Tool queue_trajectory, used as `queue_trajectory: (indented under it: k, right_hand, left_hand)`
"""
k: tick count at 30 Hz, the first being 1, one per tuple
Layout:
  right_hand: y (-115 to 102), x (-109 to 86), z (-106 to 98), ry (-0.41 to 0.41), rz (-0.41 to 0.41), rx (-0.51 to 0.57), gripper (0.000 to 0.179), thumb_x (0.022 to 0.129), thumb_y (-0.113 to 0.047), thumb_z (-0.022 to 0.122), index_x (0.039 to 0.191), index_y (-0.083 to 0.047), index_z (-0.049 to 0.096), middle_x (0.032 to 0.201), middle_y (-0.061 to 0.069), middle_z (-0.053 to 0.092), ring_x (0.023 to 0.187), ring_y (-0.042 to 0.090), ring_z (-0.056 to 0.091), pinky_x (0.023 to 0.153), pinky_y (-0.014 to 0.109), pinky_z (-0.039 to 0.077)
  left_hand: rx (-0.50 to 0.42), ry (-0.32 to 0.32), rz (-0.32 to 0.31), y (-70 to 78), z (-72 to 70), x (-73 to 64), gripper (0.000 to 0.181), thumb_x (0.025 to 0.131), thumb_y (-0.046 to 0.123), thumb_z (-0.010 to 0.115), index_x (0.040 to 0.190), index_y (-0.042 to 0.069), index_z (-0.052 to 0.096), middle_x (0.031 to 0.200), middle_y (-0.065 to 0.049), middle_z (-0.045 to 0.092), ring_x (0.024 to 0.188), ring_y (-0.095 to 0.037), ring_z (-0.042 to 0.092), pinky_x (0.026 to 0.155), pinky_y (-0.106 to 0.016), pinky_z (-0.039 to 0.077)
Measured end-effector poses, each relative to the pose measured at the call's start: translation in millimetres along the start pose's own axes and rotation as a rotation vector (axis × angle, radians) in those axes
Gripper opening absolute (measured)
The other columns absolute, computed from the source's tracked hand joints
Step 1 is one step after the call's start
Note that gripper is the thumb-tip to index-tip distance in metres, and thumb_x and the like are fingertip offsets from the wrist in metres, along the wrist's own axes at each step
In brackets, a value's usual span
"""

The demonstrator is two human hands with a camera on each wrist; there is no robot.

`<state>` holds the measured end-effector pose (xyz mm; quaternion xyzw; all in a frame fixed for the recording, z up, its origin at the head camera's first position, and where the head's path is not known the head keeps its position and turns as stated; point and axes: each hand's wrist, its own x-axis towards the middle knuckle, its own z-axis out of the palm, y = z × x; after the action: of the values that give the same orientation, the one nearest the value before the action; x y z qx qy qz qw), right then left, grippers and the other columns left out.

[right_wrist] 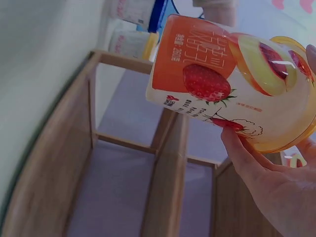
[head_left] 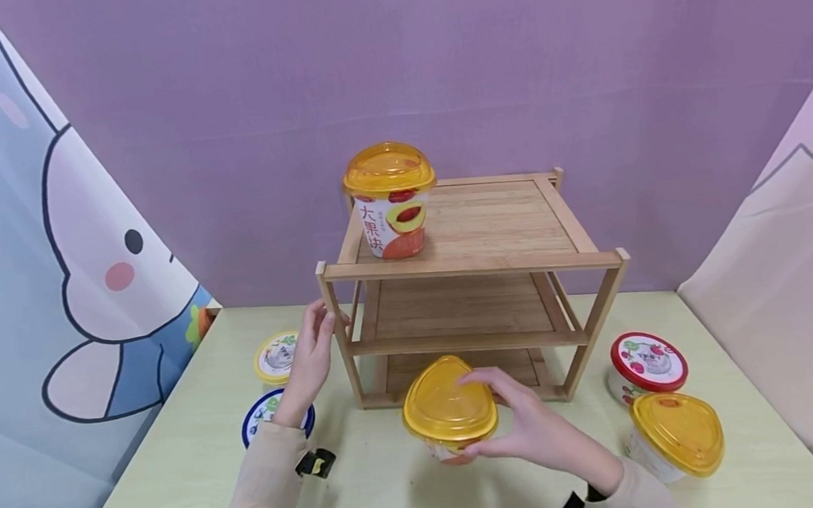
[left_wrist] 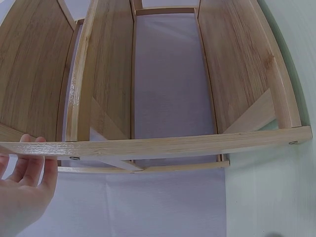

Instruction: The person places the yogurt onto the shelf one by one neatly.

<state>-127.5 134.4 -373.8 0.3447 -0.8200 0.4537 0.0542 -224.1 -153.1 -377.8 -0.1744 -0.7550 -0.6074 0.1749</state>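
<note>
A three-tier wooden shelf (head_left: 491,222) stands at the middle of the table. My left hand (head_left: 311,357) grips its left front post, and in the left wrist view the fingers (left_wrist: 33,170) curl round the wood. My right hand (head_left: 538,432) holds a yogurt cup (head_left: 450,403) with a yellow domed lid, thumb and fingers on either side. The cup hovers in front of the lowest tier, its shadow on the table below. In the right wrist view, strawberry and peach pictures show on its side. Another yellow-lidded yogurt cup (head_left: 391,207) stands on the top tier, front left.
Right of the shelf are a red-lidded cup (head_left: 650,363) and a yellow-lidded cup (head_left: 678,436). On the left, a yellow-rimmed cup (head_left: 274,358) and a blue-rimmed cup (head_left: 260,418) sit partly behind my left arm. A purple cloth (head_left: 477,62) hangs behind the table.
</note>
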Motion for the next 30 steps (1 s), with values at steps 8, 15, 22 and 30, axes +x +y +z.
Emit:
queue_trajectory:
  k: [8,15,22,30]
  right_hand:
    - [-8,4.8,-24,-0.003,-0.032,-0.053,0.062,0.068,-0.029,0.075,0.121,-0.016,0.044,0.12,0.003,0.049,0.105,0.017,0.05,0.084,0.028,0.045]
    - [-16,8.6,-44,-0.002,-0.029,-0.047,0.064,0.067,-0.021,0.076,0.122,-0.014,0.044,0.12,0.006,0.049,0.102,0.014,0.051,0.083,0.026,0.046]
    - [-23,12.6,-61,0.006,-0.053,-0.044,0.065,0.067,-0.013,0.077,0.122,-0.011,0.043,0.119,0.009,0.05,0.101,0.01,0.052,0.084,0.024,0.045]
    - [-32,20.1,-85,-0.007,-0.054,0.016,0.066,0.067,-0.005,0.076,0.123,-0.008,0.041,0.121,0.012,0.045,0.102,0.008,0.051,0.089,0.017,0.039]
  left_hand:
    - [0.004,-0.01,-0.038,6.0,0.3,0.4,0.028,0.097,0.009,0.031,0.12,-0.005,0.036,0.097,-0.025,0.053,0.097,-0.031,0.05,0.086,-0.026,0.038]
    - [-0.003,-0.002,-0.038,7.9,0.2,0.1,0.027,0.096,0.005,0.031,0.12,-0.006,0.036,0.095,-0.024,0.053,0.095,-0.031,0.05,0.085,-0.025,0.038]
    - [0.007,-0.001,-0.007,-0.3,-0.1,0.0,0.029,0.097,0.013,0.031,0.12,-0.004,0.037,0.094,-0.017,0.054,0.095,-0.028,0.051,0.085,-0.026,0.038]
    - [0.02,-0.009,-0.04,1.2,-0.5,-0.5,0.031,0.097,0.016,0.031,0.122,-0.002,0.035,0.099,-0.019,0.054,0.099,-0.03,0.051,0.089,-0.034,0.038]
